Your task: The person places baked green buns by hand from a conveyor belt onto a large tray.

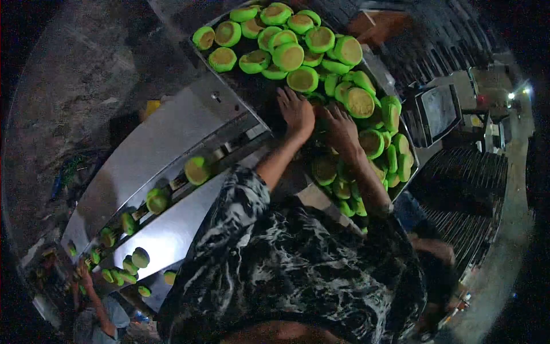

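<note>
Many round green buns with flat brown faces (288, 56) lie heaped on a dark, metal-edged tray or table (252, 94). My left hand (296, 114) rests at the near side of the heap, fingers stretched out over the dark surface just below a bun (302, 79). Beside it, my right hand (342, 131) reaches in among the buns with its fingers extended and touches some of them. Neither hand visibly grips a bun, though the right fingertips are partly hidden. More buns (324, 168) lie beneath my right forearm.
To the left, a conveyor channel (172, 186) carries a row of buns between metal panels (154, 135). Several loose buns (139, 258) lie on the lower panel. At its far end, another person's hand (84, 270) is near the buns. A dark crate (438, 112) stands at right.
</note>
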`<state>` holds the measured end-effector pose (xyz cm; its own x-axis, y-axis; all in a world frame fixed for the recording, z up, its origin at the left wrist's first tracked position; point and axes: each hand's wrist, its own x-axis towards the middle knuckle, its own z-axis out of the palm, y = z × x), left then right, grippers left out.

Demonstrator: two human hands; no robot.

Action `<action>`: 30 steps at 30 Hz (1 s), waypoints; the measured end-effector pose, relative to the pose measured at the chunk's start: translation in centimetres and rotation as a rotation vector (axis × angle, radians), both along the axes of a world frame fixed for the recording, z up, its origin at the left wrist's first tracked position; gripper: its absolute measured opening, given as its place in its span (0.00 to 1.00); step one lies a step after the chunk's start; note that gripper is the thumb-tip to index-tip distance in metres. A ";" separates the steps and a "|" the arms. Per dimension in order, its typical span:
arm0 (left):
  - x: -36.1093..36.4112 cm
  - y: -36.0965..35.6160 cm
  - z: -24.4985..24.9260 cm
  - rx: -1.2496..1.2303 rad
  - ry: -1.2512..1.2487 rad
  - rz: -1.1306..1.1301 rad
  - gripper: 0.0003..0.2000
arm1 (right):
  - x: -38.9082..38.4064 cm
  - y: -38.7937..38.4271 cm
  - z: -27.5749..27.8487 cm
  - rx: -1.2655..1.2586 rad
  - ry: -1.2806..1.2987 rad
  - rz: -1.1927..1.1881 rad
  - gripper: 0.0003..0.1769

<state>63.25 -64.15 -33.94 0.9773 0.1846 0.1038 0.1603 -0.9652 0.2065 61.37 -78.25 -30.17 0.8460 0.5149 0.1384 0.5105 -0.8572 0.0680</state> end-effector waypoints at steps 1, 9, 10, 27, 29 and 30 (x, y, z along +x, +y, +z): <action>0.8 -0.8 -0.3 -0.396 0.112 0.046 0.22 | 0.7 -0.7 0.1 0.012 0.122 0.005 0.27; -13.1 13.6 3.9 -1.067 -0.267 0.183 0.25 | -4.7 8.4 4.3 0.758 0.076 0.119 0.21; -15.4 16.6 2.6 -0.922 -0.205 0.217 0.23 | -6.1 11.4 4.7 0.794 0.104 0.185 0.21; 8.9 16.7 1.9 -0.074 -0.029 -0.475 0.23 | 12.7 14.2 -0.3 0.338 -0.438 -0.192 0.34; 9.1 17.5 1.0 -0.432 -0.151 -0.378 0.21 | 12.8 11.6 2.3 0.571 0.136 -0.080 0.38; 7.8 17.3 3.1 -0.580 -0.134 -0.301 0.20 | 11.8 11.0 3.6 0.690 0.287 -0.151 0.35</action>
